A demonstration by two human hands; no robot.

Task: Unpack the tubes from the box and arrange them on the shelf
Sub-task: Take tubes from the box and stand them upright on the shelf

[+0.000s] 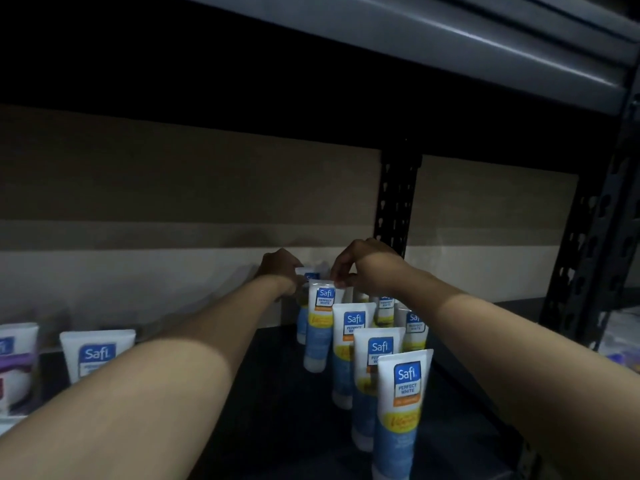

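Several white and blue Safi tubes stand cap-down in a row on the dark shelf [270,403], running from the front tube [401,410] back toward the wall. Both my arms reach deep into the shelf. My right hand [360,265] pinches the top edge of a tube [320,323] near the back of the row. My left hand [278,268] is curled around the rearmost tube [306,273], which is mostly hidden behind the others. The box is out of view.
More Safi tubes [95,355] and a purple-and-white pack [15,372] stand at the left of the shelf. A black perforated upright [396,202] rises behind my hands, another upright [595,244] at the right. The grey upper shelf [450,36] hangs overhead.
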